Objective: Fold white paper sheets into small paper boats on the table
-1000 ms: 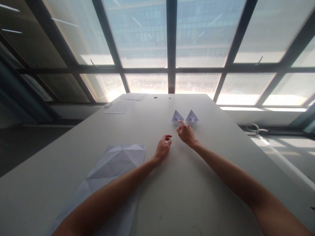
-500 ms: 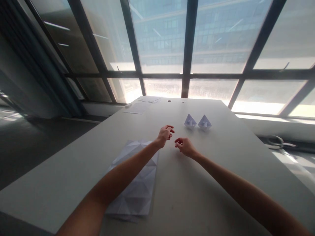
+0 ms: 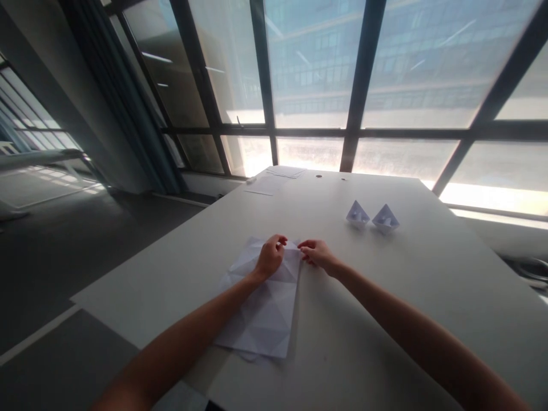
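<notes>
A small stack of white paper sheets (image 3: 261,325) with folded creases lies on the table in front of me. My left hand (image 3: 272,254) is over the upper part of the stack, its fingers loosely bent and apart, holding nothing I can see. At the stack's far right corner is my right hand (image 3: 314,253), thumb and fingertips closed on the edge of the top creased sheet. My left forearm covers part of the sheets. Two folded paper boats (image 3: 357,217) stand side by side, farther off to the right.
The white table (image 3: 385,297) reaches towards large framed windows (image 3: 312,63). Flat paper sheets (image 3: 263,184) lie at its far left end. A dark curtain (image 3: 115,97) hangs at the left.
My view has turned left, so the boats sit farther right. Both hands have come to the creased stack from the bare table beside it, and the right fingers now meet its corner.
</notes>
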Available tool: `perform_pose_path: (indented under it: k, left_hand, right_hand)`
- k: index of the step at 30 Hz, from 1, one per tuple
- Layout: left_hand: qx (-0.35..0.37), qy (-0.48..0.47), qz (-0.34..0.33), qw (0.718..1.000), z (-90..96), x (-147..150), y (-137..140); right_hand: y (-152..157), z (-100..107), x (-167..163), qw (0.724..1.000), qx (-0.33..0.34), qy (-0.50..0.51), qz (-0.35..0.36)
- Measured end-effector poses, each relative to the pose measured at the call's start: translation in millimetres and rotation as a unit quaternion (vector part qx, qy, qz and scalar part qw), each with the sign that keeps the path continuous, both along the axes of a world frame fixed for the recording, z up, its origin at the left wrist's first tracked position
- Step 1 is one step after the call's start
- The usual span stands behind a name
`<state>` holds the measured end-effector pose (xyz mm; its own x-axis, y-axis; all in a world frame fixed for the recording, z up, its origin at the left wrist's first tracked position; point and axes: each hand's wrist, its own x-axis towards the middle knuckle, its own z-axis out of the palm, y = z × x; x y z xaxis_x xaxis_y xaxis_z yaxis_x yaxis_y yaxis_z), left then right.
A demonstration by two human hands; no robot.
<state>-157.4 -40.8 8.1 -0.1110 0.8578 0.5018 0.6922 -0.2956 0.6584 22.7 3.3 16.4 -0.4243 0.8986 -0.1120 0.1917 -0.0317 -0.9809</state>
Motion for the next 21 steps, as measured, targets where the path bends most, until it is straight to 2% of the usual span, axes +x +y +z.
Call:
perform_pose_path:
  k: [2,5,7,11,14,17,21]
  left_hand:
    - [0.019,-0.002,0.002,1.0,-0.4,1.1,2.0]
    - [0.049,0.005,0.003,0.999,12.9,1.0,0.3]
    - [0.078,0.019,0.007,0.997,29.8,-1.0,-5.4]
    - [0.149,0.067,0.014,0.986,68.8,-2.3,-19.1]
    - [0.172,0.089,0.01,0.981,81.3,7.3,-21.4]
    - [0.164,0.107,-0.017,0.98,67.3,24.4,-16.2]
    - [0.101,0.164,-0.075,0.978,24.8,39.5,-7.7]
  right_hand:
    - [-3.0,-1.2,-3.6,0.999,0.034,-0.006,0.042]
    - [-8.4,-0.6,-6.5,0.993,0.095,0.021,0.062]
    - [-10.1,1.8,-5.7,0.991,0.112,0.064,0.035]
    - [-3.7,9.2,5.9,0.986,0.095,0.131,-0.049]
    - [7.6,13.7,26.0,0.976,0.092,0.176,-0.093]
    - [18.6,12.9,57.0,0.963,0.102,0.206,-0.14]
    - [26.6,0.1,111.9,0.959,0.098,0.16,-0.211]
